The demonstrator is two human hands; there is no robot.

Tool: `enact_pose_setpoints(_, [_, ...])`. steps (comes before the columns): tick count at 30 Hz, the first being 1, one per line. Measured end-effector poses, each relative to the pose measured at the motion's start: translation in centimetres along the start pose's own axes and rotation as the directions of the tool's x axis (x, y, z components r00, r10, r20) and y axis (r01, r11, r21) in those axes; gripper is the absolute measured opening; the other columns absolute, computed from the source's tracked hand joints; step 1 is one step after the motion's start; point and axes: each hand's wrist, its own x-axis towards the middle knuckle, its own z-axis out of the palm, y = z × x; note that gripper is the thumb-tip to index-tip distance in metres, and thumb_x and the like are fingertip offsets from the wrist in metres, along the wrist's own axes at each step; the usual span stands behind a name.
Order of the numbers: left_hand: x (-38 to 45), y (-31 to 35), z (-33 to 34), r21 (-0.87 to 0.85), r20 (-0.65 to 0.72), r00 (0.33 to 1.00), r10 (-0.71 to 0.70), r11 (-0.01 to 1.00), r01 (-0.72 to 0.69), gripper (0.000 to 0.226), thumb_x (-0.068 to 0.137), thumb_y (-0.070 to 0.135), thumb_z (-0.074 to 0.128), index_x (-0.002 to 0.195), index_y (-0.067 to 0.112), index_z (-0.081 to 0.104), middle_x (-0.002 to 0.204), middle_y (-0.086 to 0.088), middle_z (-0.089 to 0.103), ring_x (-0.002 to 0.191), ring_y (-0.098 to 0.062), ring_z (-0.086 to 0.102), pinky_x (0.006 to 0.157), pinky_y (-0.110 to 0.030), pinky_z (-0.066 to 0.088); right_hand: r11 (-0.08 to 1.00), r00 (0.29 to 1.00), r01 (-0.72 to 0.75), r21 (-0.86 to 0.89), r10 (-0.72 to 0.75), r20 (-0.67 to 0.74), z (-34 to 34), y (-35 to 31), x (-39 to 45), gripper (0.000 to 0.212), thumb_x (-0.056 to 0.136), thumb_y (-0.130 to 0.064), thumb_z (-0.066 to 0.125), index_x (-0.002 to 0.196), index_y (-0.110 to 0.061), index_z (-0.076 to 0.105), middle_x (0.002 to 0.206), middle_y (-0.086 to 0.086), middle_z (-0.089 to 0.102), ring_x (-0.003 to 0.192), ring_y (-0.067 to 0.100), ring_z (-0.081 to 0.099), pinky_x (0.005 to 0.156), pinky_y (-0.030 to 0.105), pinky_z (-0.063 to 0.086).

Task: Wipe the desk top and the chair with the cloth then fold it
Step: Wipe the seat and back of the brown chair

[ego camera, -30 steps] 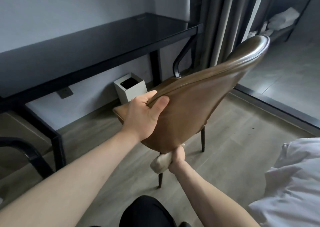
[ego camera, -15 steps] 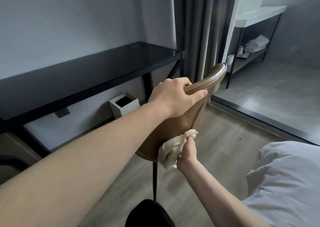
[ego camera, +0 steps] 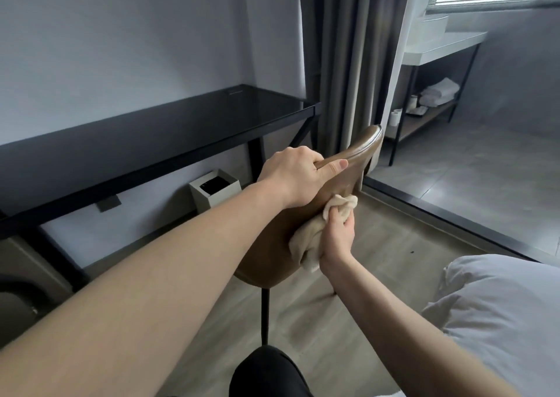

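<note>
Chair [ego camera: 272, 245]: tan-brown, plain, with black legs. Cloth [ego camera: 315, 233]: cream-beige, unpatterned. Tabletop [ego camera: 145, 142]: glossy black on black frame. Waste bin [ego camera: 216, 189]: white, black interior. Curtain [ego camera: 357, 57]: grey-taupe. Floor [ego camera: 394, 245]: grey-brown wood grain. Bedding [ego camera: 500, 305]: white.

Smooth brown leather-like chair [ego camera: 342, 178], faintly glossy; soft beige cloth [ego camera: 312, 236] at its five o'clock; glossy black desk top [ego camera: 169, 130].

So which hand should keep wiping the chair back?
The right hand: it already presses the cloth against the chair, while the left hand grips its top edge.
</note>
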Motion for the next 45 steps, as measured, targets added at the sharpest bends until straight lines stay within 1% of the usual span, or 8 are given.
enact_pose_setpoints(4, [-0.7, -0.6, -0.3, -0.01, 0.018, 1.0, -0.013, 1.0, 0.013, 0.063, 0.099, 0.08, 0.036, 0.084, 0.03, 0.072, 0.081, 0.01, 0.069, 0.083, -0.018, 0.065, 0.068, -0.033, 0.045, 0.996, 0.997, -0.08, 0.048, 0.079, 0.018, -0.5, -2.3, 0.7, 0.043, 0.111, -0.041, 0.047, 0.154, -0.034, 0.052, 0.139, -0.001, 0.065, 0.127, 0.023, 0.062, 0.114, 0.046, 0.049])
enact_pose_setpoints(10, [-2.6, -3.2, -1.5, -0.035, 0.018, 1.0, -0.012, 0.999, 0.013, 0.066, 0.096, 0.084, 0.032, 0.102, 0.035, 0.076, 0.091, 0.012, 0.073, 0.086, -0.015, 0.066, 0.073, -0.034, 0.054, 0.954, 0.953, 0.298, 0.031, -0.299, 0.056, 0.1, -9.1, -1.4, 0.045, 0.103, -0.039, 0.056, 0.149, -0.042, 0.056, 0.136, -0.014, 0.065, 0.13, 0.01, 0.061, 0.116, 0.042, 0.048])
enact_pose_setpoints(15, [-4.3, -5.9, -3.0, -0.15, 0.061, 0.996, -0.058, 0.986, 0.067, 0.064, 0.091, 0.088, 0.04, 0.093, 0.038, 0.079, 0.078, 0.013, 0.073, 0.076, -0.01, 0.069, 0.073, -0.038, 0.061, 0.648, 0.693, 0.721, -0.245, -0.675, 0.254, 0.3, -12.3, -3.2, 0.051, 0.105, -0.024, 0.061, 0.153, -0.04, 0.055, 0.16, -0.019, 0.047, 0.141, -0.002, 0.03, 0.115, 0.017, 0.026])
enact_pose_setpoints(18, [-4.9, -6.6, -3.3, -0.176, 0.06, 0.993, -0.101, 0.978, 0.11, 0.061, 0.088, 0.088, 0.046, 0.095, 0.037, 0.081, 0.08, 0.014, 0.075, 0.08, -0.01, 0.07, 0.075, -0.035, 0.058, 0.41, 0.56, 0.814, -0.411, -0.74, 0.371, 0.8, -12.5, -2.2, 0.042, 0.103, -0.037, 0.06, 0.145, -0.043, 0.062, 0.153, -0.025, 0.052, 0.134, 0.003, 0.033, 0.108, 0.034, 0.03])
enact_pose_setpoints(22, [-4.7, -6.5, -3.0, -0.155, 0.037, 0.996, -0.086, 0.984, 0.091, 0.076, 0.083, 0.093, 0.04, 0.114, 0.036, 0.08, 0.097, 0.02, 0.076, 0.096, -0.007, 0.07, 0.088, -0.038, 0.061, 0.522, 0.69, 0.712, -0.469, -0.643, 0.333, 0.1, -13.3, 2.0, 0.042, 0.1, -0.048, 0.051, 0.139, -0.045, 0.065, 0.144, -0.029, 0.056, 0.138, 0.013, 0.038, 0.111, 0.039, 0.027])
enact_pose_setpoints(29, [-3.8, -7.0, -2.7, -0.212, 0.025, 0.994, -0.105, 0.971, 0.108, 0.075, 0.1, 0.076, 0.034, 0.048, 0.023, 0.043, 0.05, 0.009, 0.054, 0.057, -0.011, 0.059, 0.069, -0.037, 0.053, 0.826, 0.873, 0.477, -0.301, -0.403, 0.276, -0.2, -14.1, 5.9, 0.044, 0.093, -0.05, 0.051, 0.13, -0.039, 0.071, 0.133, -0.009, 0.068, 0.122, 0.011, 0.063, 0.114, 0.049, 0.047])
enact_pose_setpoints(36, [-3.3, -7.6, -2.9, -0.43, 0.153, 0.969, -0.196, 0.869, 0.244, 0.07, 0.094, 0.068, 0.024, 0.102, 0.032, 0.083, 0.107, 0.008, 0.079, 0.109, -0.017, 0.068, 0.109, -0.048, 0.046, 0.722, 0.753, 0.657, -0.216, -0.626, 0.2, 0.7, -10.7, 0.8, 0.04, 0.101, -0.046, 0.048, 0.14, -0.049, 0.056, 0.153, -0.019, 0.045, 0.146, 0.012, 0.04, 0.121, 0.055, 0.035])
enact_pose_setpoints(45, [-3.1, -7.2, -3.6, -0.682, 0.268, 0.922, -0.278, 0.621, 0.386, 0.059, 0.096, 0.047, 0.042, 0.044, 0.027, 0.06, 0.058, 0.005, 0.06, 0.067, -0.017, 0.053, 0.09, -0.048, 0.039, 0.55, 0.603, 0.797, -0.25, -0.746, 0.281, 3.7, -4.9, -8.9, 0.052, 0.107, -0.022, 0.061, 0.156, -0.034, 0.047, 0.175, -0.01, 0.02, 0.163, 0.024, -0.018, 0.131, 0.045, -0.006])
